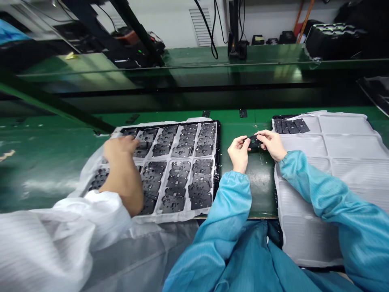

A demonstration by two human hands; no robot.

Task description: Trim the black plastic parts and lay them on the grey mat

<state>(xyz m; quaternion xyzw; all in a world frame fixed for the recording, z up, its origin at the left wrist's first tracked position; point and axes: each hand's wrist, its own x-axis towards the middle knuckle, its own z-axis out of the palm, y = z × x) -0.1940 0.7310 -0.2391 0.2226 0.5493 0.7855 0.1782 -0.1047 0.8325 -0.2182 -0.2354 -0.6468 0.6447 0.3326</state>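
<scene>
Cropped blue sleeves, left grip and right grip pinching a black plate, ends apparently hidden.

A single view here, worn on the head, peering forward and steeply down across the green table! Blue sleeves loom close, running up from the bottom edge; left hand and right hand sit at middle range, right of centre, and way back along the top, there's the pale wall!
</scene>
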